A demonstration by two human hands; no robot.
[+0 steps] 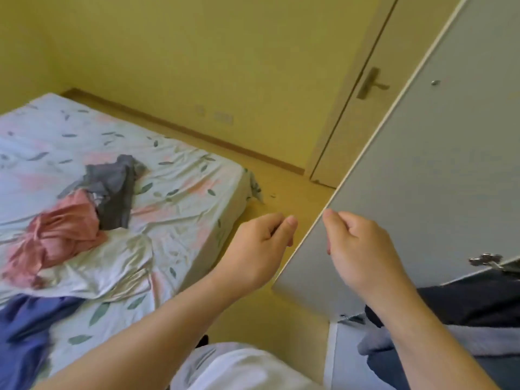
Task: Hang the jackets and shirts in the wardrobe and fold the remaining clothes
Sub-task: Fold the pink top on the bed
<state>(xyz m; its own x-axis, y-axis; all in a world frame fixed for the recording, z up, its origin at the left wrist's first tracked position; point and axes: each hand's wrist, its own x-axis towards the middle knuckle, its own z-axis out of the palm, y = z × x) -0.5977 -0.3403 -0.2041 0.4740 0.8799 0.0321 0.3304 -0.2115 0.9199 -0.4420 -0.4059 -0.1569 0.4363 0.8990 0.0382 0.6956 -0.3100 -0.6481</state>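
Note:
A grey garment (115,190), a pink garment (56,235) and a blue-purple garment (25,330) lie crumpled on the bed (183,175) at the left. The open grey wardrobe door (422,164) stands at the right. My right hand (357,243) is in front of the door near its edge, fingers loosely curled and holding nothing. Just left of the door edge, above the floor, my left hand (261,243) hangs with curled fingers and nothing in it. Dark and grey clothes (464,313) show inside the wardrobe at the lower right.
The yellow floor (281,187) runs between the bed and the wardrobe. A closed room door (363,88) with a handle stands in the far wall. A metal hinge (484,260) sits on the wardrobe door's inner side.

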